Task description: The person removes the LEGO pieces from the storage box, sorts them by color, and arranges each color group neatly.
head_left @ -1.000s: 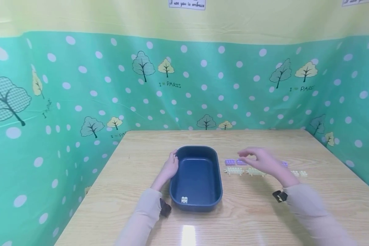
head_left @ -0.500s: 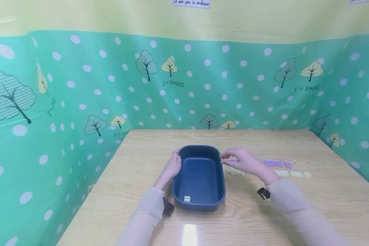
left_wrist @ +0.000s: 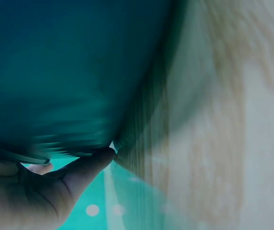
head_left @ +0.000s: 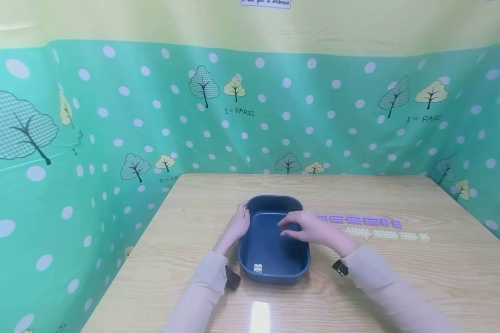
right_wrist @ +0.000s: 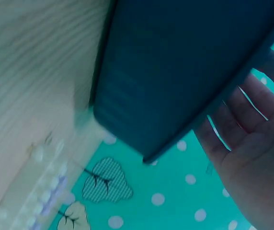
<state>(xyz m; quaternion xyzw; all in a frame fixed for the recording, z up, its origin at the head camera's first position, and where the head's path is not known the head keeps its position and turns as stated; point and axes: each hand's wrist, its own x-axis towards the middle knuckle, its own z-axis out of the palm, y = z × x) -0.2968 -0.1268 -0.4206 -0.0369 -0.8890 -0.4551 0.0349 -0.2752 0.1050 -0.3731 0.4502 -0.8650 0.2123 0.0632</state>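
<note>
A deep dark blue bin stands on the table with one small pale toy brick near its front left corner. My left hand grips the bin's left side; in the left wrist view, the thumb of that hand lies against the outer wall. Over the right rim reaches my right hand, thumb and fingertips apart above the inside, nothing visible between them. The right wrist view shows that hand with bent, spread fingers, partly hidden behind the bin's wall.
Right of the bin lies a row of purple toy bricks, with a row of pale yellow toy bricks in front; my right hand covers their left ends. A green patterned cloth hangs behind the wooden table.
My right hand has moved left from above the brick rows, across the bin's right rim, to over its inside. The left hand keeps its grip on the bin. The head view has shifted slightly.
</note>
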